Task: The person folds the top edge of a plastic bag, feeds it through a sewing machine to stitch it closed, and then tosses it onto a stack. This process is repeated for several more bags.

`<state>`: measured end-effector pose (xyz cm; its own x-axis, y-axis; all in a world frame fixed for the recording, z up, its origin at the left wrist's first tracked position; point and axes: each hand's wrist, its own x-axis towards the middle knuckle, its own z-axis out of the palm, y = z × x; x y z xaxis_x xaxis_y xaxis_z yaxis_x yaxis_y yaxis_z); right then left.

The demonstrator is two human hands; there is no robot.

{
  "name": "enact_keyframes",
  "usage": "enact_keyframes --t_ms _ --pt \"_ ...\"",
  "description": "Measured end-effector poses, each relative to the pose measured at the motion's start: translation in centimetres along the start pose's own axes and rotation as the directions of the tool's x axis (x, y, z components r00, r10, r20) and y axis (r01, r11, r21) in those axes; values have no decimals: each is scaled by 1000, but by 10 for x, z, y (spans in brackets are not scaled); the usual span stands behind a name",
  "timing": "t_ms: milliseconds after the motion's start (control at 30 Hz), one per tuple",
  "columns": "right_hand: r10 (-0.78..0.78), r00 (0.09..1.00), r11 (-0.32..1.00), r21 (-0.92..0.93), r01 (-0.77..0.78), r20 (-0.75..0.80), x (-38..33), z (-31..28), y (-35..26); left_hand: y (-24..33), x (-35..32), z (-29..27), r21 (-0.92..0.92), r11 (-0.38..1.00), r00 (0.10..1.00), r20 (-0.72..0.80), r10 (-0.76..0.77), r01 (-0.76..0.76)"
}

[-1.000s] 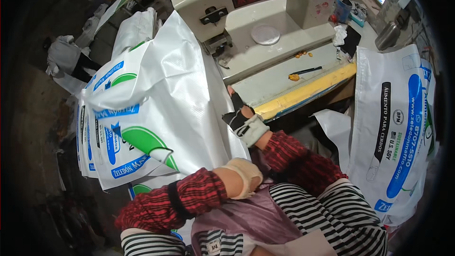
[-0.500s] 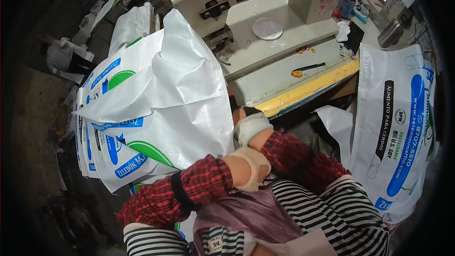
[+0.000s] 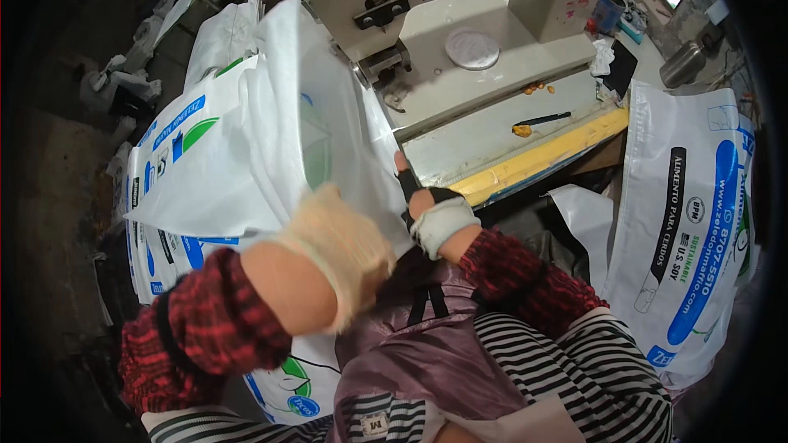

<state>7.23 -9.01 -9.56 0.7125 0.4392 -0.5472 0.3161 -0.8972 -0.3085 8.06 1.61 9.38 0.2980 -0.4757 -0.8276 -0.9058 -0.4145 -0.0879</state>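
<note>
My left hand [image 3: 341,250] and right hand [image 3: 435,213] both grip the white sack [image 3: 271,156], holding its edge beside the sewing machine [image 3: 460,41]

white sack [image 3: 271,139] with blue and green print; red-black checked sleeves [image 3: 205,320].

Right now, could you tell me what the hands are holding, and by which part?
Both gloved hands are on the white printed woven sack: the right hand at its edge beside the sewing machine, the left hand against its lower panel. The exact grip is blurred.
</note>
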Motion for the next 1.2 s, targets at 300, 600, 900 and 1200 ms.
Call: enact_keyframes --t_ms 300,600,900,1200 --pt "164 958 844 536 -13 -235 99 -4 25 36 94 68 -339 913 859 -512 23 -227" --pt "146 902 23 913 408 -407 46 -6 29 -96 115 48 -270 910 859 -327 -395 315" --pt "247 896 74 929 362 -369 41 1 19 -170 36 111 -391 801 614 -514 -599 454" --pt "-285 174 723 -93 685 -943 -1 -125 -73 -63 -141 118 -330 804 -111 -941 -318 494"
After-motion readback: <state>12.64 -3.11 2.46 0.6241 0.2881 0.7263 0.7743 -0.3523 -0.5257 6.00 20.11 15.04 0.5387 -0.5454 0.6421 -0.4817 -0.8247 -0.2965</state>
